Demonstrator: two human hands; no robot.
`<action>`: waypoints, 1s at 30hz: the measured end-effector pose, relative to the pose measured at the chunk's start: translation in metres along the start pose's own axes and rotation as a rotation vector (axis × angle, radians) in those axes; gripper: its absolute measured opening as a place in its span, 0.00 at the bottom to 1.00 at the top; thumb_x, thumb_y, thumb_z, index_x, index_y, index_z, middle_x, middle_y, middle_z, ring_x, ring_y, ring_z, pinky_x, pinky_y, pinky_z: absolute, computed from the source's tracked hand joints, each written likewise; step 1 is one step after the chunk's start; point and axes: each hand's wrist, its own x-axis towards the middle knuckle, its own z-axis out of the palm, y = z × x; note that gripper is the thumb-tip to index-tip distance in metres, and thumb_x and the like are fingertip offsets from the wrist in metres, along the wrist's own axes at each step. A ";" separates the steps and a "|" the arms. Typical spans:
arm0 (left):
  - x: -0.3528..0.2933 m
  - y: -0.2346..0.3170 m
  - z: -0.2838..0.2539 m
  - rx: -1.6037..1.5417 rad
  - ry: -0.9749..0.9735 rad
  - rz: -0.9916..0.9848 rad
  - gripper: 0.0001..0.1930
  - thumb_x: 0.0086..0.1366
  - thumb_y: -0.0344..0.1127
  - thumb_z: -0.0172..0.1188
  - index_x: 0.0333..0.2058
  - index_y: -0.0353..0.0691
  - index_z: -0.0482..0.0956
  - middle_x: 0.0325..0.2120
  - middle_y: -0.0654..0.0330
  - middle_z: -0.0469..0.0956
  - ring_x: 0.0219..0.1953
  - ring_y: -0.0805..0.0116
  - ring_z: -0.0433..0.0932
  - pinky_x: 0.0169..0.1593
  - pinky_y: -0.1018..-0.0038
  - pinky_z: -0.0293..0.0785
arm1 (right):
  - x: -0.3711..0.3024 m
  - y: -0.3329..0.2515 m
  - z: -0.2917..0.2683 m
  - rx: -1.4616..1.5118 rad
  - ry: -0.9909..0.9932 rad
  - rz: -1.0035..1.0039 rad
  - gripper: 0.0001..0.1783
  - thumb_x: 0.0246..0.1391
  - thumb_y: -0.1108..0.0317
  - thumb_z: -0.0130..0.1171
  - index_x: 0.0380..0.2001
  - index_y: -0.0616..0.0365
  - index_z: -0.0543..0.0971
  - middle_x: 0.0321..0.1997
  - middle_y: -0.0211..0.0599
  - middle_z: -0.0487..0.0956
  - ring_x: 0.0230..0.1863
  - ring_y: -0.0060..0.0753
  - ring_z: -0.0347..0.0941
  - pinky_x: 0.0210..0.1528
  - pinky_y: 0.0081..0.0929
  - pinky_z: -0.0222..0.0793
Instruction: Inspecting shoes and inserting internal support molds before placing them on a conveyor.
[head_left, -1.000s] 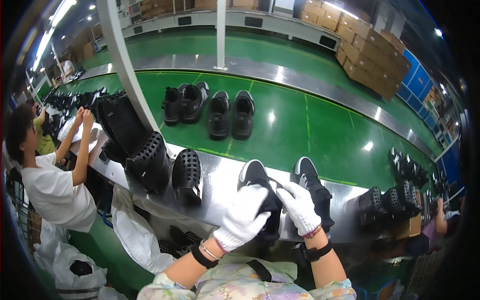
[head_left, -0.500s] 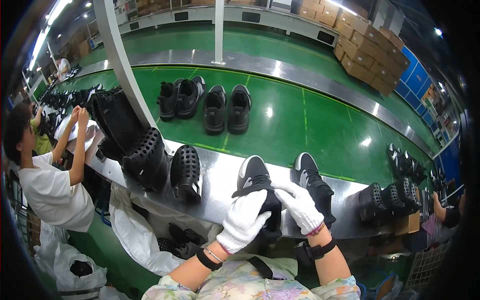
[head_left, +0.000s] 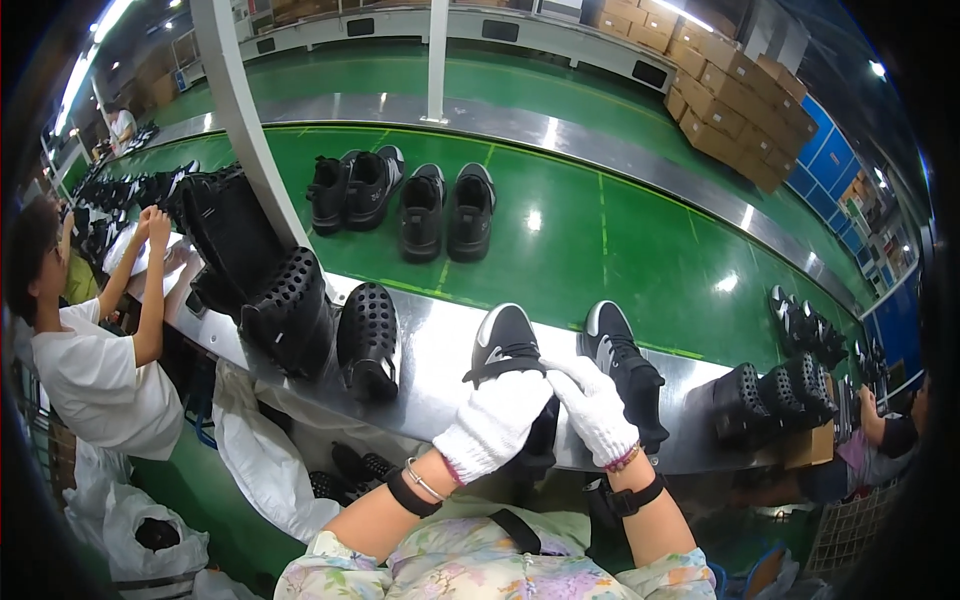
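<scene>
Head view, handled shoe: We have the handled shoe [head_left: 505, 332] on the bench [head_left: 430, 365], toe by the far edge, heel at the near edge.
Left hand: Our left hand [head_left: 497, 422] covers the shoe's opening, fingers close together, tips at the dark band [head_left: 503, 367]; we cannot tell whether they pinch it.
Right hand: Our right hand [head_left: 593, 412] comes in from the right, fingers together, tips at the band's right end; the thumb's contact is hidden, so we cannot confirm a pinch.
Band lie: It crosses the instep sideways, roughly square to the shoe.
Band handling: We judge it best to draw the band flat and untwisted, tension even, one palm steadying the shoe so the heel does not slide off the near edge.
Toe direction: The toe points away from us, toward the green surface [head_left: 560, 270] beyond the far edge.
Long axis: It runs from far edge to near edge, the toe leaning slightly toward the bench's left end.
Second shoe [head_left: 622, 360]: It stands near on the right, roughly parallel, toe likewise at the far edge.
</scene>
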 end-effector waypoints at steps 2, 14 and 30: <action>-0.008 0.005 0.000 -0.040 0.122 0.018 0.23 0.56 0.25 0.61 0.52 0.34 0.76 0.45 0.48 0.79 0.49 0.48 0.79 0.54 0.60 0.75 | -0.001 -0.003 0.001 0.015 -0.011 0.038 0.14 0.64 0.68 0.58 0.50 0.60 0.83 0.46 0.35 0.81 0.47 0.26 0.75 0.52 0.22 0.68; -0.050 0.010 0.000 0.088 0.592 -0.056 0.25 0.54 0.26 0.69 0.52 0.35 0.77 0.45 0.49 0.78 0.46 0.49 0.77 0.49 0.59 0.76 | 0.004 -0.005 -0.001 0.019 -0.088 0.061 0.14 0.65 0.69 0.57 0.51 0.57 0.84 0.40 0.30 0.79 0.40 0.21 0.72 0.46 0.20 0.68; -0.068 -0.004 0.024 0.384 0.277 -0.174 0.22 0.56 0.28 0.64 0.51 0.33 0.78 0.24 0.58 0.71 0.26 0.55 0.73 0.28 0.60 0.72 | 0.006 -0.006 -0.002 -0.237 -0.100 -0.112 0.13 0.62 0.68 0.60 0.48 0.58 0.82 0.49 0.39 0.82 0.52 0.40 0.78 0.57 0.30 0.72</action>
